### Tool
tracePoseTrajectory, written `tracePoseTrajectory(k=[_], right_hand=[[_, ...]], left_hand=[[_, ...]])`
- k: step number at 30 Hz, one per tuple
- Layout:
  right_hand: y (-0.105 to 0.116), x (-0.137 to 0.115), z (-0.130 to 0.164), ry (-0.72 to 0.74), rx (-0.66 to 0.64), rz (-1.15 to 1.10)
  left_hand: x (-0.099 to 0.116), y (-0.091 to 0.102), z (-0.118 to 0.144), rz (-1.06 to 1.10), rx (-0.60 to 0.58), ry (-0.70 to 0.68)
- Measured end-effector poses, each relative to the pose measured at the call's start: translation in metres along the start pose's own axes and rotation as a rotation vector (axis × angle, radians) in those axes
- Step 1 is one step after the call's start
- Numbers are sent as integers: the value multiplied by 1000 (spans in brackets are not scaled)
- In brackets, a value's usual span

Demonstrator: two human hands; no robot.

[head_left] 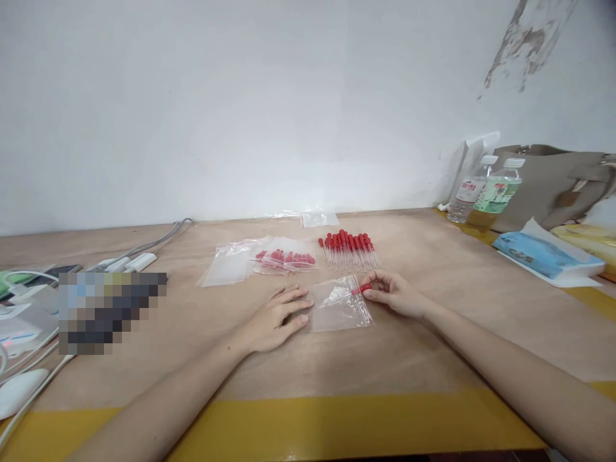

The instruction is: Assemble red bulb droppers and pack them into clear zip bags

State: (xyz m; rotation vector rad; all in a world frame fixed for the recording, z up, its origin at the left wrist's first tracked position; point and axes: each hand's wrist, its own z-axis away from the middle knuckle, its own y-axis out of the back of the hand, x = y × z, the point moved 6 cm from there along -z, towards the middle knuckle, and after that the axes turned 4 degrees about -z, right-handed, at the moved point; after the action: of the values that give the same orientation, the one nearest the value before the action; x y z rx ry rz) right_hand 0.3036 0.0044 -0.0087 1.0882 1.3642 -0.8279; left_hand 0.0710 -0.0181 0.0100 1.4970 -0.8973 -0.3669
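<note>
A clear zip-lock bag (pixel 337 314) lies flat on the table between my hands, its red-striped mouth to the right. My left hand (pixel 279 317) rests palm down, fingers spread, with its fingertips at the bag's left edge. Between thumb and fingers, my right hand (pixel 392 294) pinches the red bulb of a dropper (pixel 363 289) at the bag's mouth; the dropper's thin tube points left into the bag. Behind the bag lies a group of red-bulbed droppers (pixel 351 247). To their left are filled bags (pixel 283 258) with red bulbs inside, beside a stack of flat bags (pixel 228 264).
Another bag (pixel 319 219) lies by the wall. At right stand two bottles (pixel 498 192), a grey handbag (pixel 543 186) and a blue tissue pack (pixel 546 253). On the left are cables (pixel 149 242), chargers (pixel 139 262), a white mouse (pixel 22 390) and a blurred-out object (pixel 110 314).
</note>
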Motion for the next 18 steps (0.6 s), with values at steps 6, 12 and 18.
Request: tracePoseTrajectory(k=[6,12,18], right_hand=[[-18,-3,0,44,-62,132],[-38,-2,-1,43,-85,106],[-22,6,-4,-16,-43,138]], left_hand=[[3,0,-7,-36,93,14],[3,-1,-6,-31,105,15],[-2,1,-5,111,107,29]])
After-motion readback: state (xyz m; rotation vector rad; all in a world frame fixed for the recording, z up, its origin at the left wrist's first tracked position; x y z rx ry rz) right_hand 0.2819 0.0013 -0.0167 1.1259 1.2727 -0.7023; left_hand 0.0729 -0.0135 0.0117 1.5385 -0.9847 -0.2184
